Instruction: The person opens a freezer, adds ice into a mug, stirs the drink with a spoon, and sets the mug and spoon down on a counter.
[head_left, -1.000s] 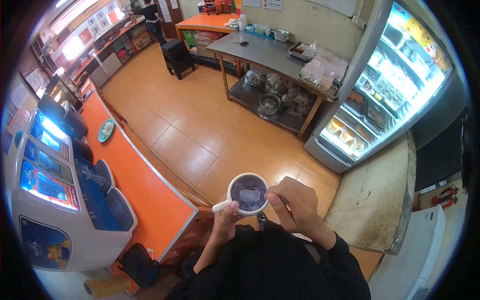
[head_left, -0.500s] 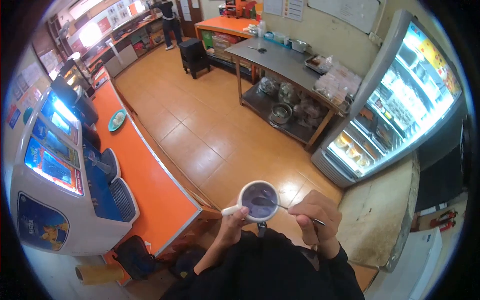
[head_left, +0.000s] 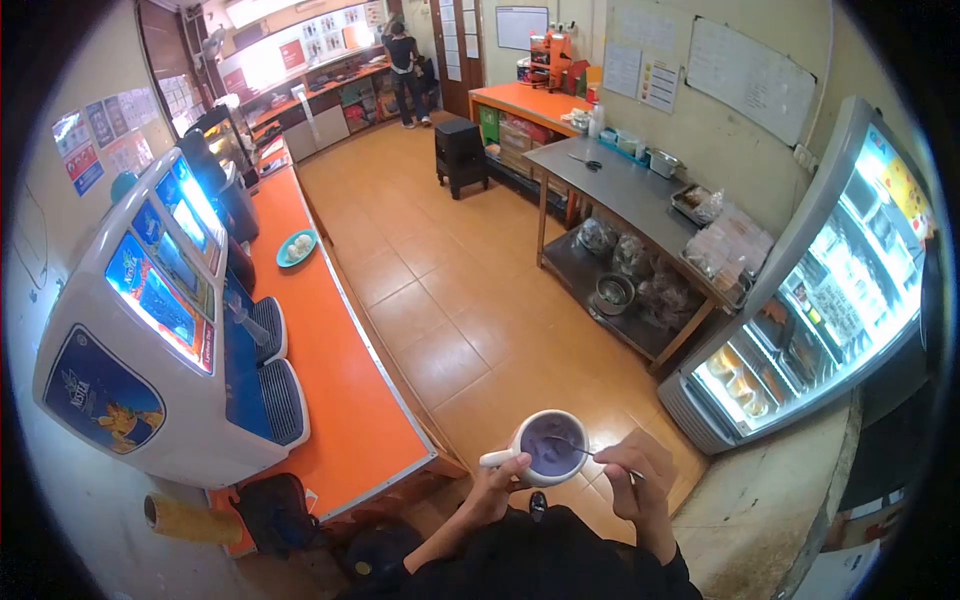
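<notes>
A white cup with a purple liquid inside hangs above the floor, its handle pointing left. My left hand holds the cup by its handle and left side. My right hand, to the right of the cup, is closed on a metal spoon whose lower end dips into the purple liquid. The spoon's bowl is partly hidden in the liquid.
An orange counter with a drink dispenser and a teal plate runs along the left. A steel table, a lit fridge and a black stool stand ahead. Far back is a person.
The view has tilted up and turned left. The spoon has come into clear sight in the cup, and the pale lump seen in the liquid a second ago no longer shows clearly.
</notes>
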